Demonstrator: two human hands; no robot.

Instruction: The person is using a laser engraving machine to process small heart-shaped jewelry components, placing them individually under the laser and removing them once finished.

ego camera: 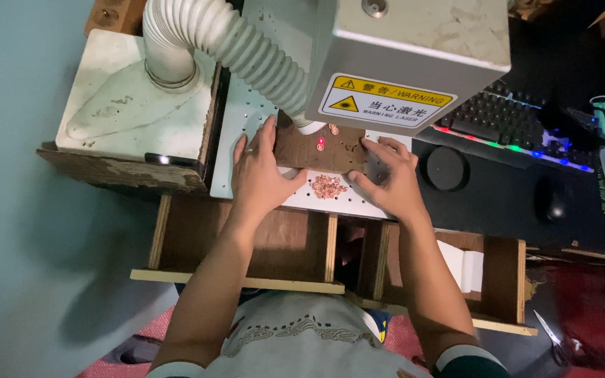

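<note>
A brown cardboard piece lies flat on a white perforated plate under a grey laser machine head. A red light dot shows on the cardboard. My left hand presses the cardboard's left edge, fingers spread. My right hand holds down its right edge. A small heap of copper-coloured pieces rests on the plate between my hands, just in front of the cardboard. A few more copper pieces sit at the cardboard's far edge.
A white ribbed hose runs from a white box at the left to the machine. Wooden compartments stand below the plate. A lit keyboard, black mouse and round black lid lie at the right. Scissors lie lower right.
</note>
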